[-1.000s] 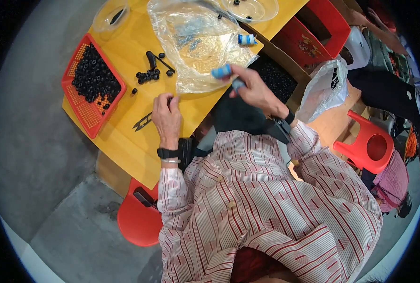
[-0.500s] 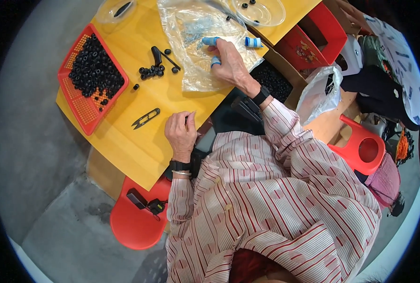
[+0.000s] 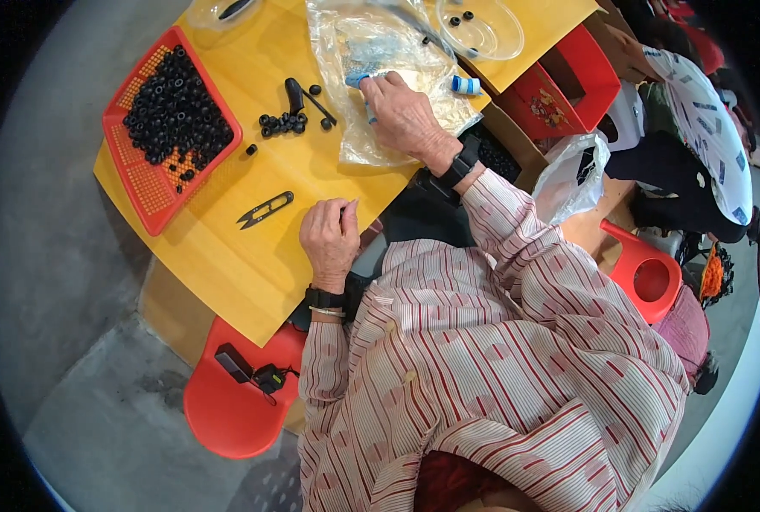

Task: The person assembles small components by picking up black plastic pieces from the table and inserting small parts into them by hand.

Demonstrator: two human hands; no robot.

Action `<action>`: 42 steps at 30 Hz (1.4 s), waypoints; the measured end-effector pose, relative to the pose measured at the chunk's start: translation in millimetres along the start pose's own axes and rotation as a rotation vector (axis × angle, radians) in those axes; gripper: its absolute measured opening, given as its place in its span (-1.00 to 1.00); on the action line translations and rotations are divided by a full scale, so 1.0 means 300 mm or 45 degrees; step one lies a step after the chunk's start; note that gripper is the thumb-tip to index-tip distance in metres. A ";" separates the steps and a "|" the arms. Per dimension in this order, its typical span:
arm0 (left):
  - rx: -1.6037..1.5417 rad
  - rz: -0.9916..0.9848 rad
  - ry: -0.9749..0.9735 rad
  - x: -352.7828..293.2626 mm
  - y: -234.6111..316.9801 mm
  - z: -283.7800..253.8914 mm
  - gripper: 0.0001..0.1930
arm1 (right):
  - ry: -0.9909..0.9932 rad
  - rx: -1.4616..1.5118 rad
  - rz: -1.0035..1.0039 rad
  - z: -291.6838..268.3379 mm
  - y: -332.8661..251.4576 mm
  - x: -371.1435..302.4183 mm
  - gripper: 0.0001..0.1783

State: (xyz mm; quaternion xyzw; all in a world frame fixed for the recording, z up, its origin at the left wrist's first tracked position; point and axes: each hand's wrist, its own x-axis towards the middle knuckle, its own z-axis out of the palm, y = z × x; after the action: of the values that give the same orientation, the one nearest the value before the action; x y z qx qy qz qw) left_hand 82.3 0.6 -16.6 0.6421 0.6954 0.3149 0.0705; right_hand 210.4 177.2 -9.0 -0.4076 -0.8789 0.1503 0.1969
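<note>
My right hand [image 3: 407, 118], blue tape around its thumb and a fingertip, reaches over a clear plastic bag [image 3: 367, 145] lying on the yellow table. Thumb and forefinger are apart, and no held object shows between them. By the table's front edge, my left hand [image 3: 329, 241] rests with curled fingers. A dark speck shows beside its thumb, too small to name. Left of that hand lie black thread snips [image 3: 266, 210]. Beyond them sit several small black ring-shaped parts [image 3: 282, 124], a black curved handle-like piece [image 3: 294, 95] and a thin black rod [image 3: 320, 107].
A red basket [image 3: 151, 205] holding many black parts stands at the left. Clear tubs [image 3: 516, 38] and a blue-white tape roll [image 3: 466, 85] lie farther back. Red bins [image 3: 597, 72], a white bag [image 3: 567, 183] and a person in a patterned shirt [image 3: 695, 119] are at right.
My right hand has shifted slightly left and down over the bag, its thumb and forefinger nearer each other. The left hand stays put. At right, the other person has come further into view.
</note>
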 end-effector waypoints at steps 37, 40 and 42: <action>-0.903 -0.614 0.004 -0.045 -0.096 -0.013 -0.80 | -0.076 0.672 -0.383 0.031 -0.256 -0.199 -0.65; -0.921 -0.589 0.044 -0.051 -0.103 -0.013 -0.79 | -0.119 0.733 -0.260 0.060 -0.253 -0.207 -0.54; -0.901 -0.626 0.041 -0.045 -0.107 -0.031 -0.79 | -0.153 0.837 -0.214 0.064 -0.259 -0.201 -0.59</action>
State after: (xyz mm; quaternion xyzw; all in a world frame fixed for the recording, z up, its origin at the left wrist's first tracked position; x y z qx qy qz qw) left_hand 52.6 -14.7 -30.2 0.3887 0.6777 0.5178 0.3486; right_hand 186.0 80.2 -6.3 -0.2390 -0.8239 0.4326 0.2773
